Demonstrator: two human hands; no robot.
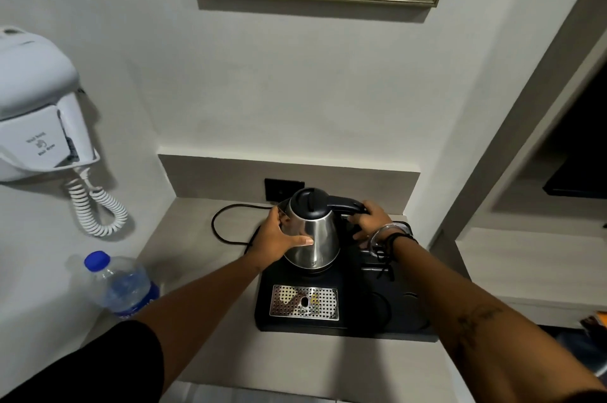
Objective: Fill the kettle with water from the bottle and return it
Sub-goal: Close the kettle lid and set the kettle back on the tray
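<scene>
Both forearms reach in from the bottom edge, a black sleeve showing on the left one. Past them, a black tray (pixel 331 325) sits on the pale counter (pixel 184 238) with a perforated metal drip grate (pixel 303 301) at its near side. At the tray's far end stands the steel kettle (pixel 312 235), upright on its base with the black lid closed. Her or his left hand (pixel 279 236) lies spread flat against the kettle's shiny side, thumb stretched across the metal. Over on the other side, the right hand (pixel 369 220), bangles at the wrist, is curled tight around the black handle. A capped water bottle (pixel 123 284) with a blue top waits well to the left. 1 power cord (pixel 223 228) loops behind, and a white hair dryer (pixel 42 107) hangs on the wall.
</scene>
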